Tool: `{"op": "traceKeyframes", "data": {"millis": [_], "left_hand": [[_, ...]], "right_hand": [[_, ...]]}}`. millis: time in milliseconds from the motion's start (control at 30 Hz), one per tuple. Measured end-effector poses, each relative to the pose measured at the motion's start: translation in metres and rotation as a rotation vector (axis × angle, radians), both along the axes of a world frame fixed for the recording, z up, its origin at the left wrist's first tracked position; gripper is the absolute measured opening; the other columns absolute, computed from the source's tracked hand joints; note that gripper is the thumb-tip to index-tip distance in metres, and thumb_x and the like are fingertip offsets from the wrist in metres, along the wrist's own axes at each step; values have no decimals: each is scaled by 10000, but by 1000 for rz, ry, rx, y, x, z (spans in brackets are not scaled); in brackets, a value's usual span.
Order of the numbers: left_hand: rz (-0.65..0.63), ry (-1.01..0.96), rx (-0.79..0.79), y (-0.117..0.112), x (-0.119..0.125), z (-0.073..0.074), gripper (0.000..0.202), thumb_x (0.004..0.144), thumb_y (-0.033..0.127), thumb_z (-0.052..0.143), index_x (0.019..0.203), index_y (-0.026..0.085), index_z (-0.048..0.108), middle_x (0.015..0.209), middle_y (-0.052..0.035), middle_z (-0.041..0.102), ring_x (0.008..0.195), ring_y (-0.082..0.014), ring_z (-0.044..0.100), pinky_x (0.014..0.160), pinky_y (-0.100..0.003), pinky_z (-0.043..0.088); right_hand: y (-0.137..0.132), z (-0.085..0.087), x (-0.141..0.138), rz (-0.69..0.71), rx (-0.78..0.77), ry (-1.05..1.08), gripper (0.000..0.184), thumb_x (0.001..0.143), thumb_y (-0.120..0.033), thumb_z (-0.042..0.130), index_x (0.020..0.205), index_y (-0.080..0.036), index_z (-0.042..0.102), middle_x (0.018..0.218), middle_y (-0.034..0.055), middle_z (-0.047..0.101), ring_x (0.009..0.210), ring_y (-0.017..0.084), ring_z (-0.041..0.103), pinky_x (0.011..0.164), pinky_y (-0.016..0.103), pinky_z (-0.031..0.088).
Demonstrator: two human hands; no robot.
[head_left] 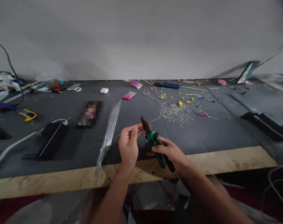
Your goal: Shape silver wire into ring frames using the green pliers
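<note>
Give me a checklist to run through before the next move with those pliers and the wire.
1. Right hand has a firm grip on the pliers: it is wrapped round both green handles. Ok.
2. Left hand holds the wire: it is pinched just beside the pliers' head. Ok.
3. Wire is seated between the jaws: the wire is too thin and the head too dark to see. Cannot tell.
4. Left fingertips are clear of the jaws: they sit right next to the head. Probably not ok.
5. Wire bundle is out of the way: it lies flat on the table, left of both hands. Ok.
</note>
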State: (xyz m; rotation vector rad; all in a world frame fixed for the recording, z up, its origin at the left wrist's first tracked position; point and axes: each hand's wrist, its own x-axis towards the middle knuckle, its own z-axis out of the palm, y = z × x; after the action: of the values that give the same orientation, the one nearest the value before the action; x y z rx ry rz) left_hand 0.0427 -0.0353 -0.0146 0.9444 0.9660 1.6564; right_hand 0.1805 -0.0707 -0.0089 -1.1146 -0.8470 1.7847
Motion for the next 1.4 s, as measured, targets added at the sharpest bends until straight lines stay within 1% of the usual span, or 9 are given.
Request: {"op": "traceKeyframes", "data": {"millis": [200,367,533,700,900,1000,1200,1267,1400], "left_hand": [[-4,62,-9,0,0,2,140,851,271,554,879,137,583,944,-92,691,895,-201,672,833,-389,543],[20,10,-19,3,-5,3,155,842,284,561,893,138,573,933,-89,686,819,-190,683,723,-349,568],[71,-48,-22,7,-19,7,159,824,290,583,883,142,579,938,-81,678,764,-173,687,655,-311,571],[19,-53,-37,0,-27,10,146,826,276,585,895,147,587,947,-76,678,745,-168,685,603,-287,566],[-34,-69,-66,-6,-33,12,123,815,262,597,879,158,581,940,-67,689,737,-169,684,589,-285,554],[-55,-111,-95,-8,-36,11,115,809,261,605,871,168,580,928,-52,694,733,-162,685,593,-279,550],[-150,-192,-223,-16,-37,11,130,794,273,617,858,169,570,931,-51,701,716,-150,682,579,-259,539],[-192,-193,-239,-18,-35,11,130,794,272,615,852,166,569,921,-54,703,712,-153,683,574,-261,539],[-267,-179,-225,-19,-32,13,101,801,248,611,840,163,571,894,-45,707,713,-151,684,589,-262,544]], "right_hand": [[2,2,1,29,140,-292,130,729,-301,636,707,-180,597,635,-23,605,738,175,615,722,286,448],[3,10,9,91,130,-319,154,764,-313,595,805,-168,628,807,44,709,851,194,635,798,309,438],[12,11,41,11,134,-289,234,716,-337,617,864,-163,667,925,86,716,874,222,630,781,323,446],[24,11,86,-187,235,-835,212,700,-336,615,850,-195,669,787,9,666,757,185,588,678,278,401],[30,-4,113,6,181,-1225,130,691,-325,582,668,-208,635,490,-36,490,500,151,473,503,270,316],[31,-12,121,-48,274,-1303,90,629,-304,637,651,-217,642,619,3,591,641,197,554,582,295,380],[19,-3,99,-395,513,-1177,291,708,-337,626,975,-226,651,1136,81,589,1138,270,476,954,421,331],[10,3,72,-358,536,-1014,383,716,-331,652,1086,-253,595,1157,69,578,1108,251,492,934,421,357],[-3,8,15,-190,453,-306,398,768,-300,639,1150,-305,529,1057,36,625,965,192,588,814,354,457]]}}
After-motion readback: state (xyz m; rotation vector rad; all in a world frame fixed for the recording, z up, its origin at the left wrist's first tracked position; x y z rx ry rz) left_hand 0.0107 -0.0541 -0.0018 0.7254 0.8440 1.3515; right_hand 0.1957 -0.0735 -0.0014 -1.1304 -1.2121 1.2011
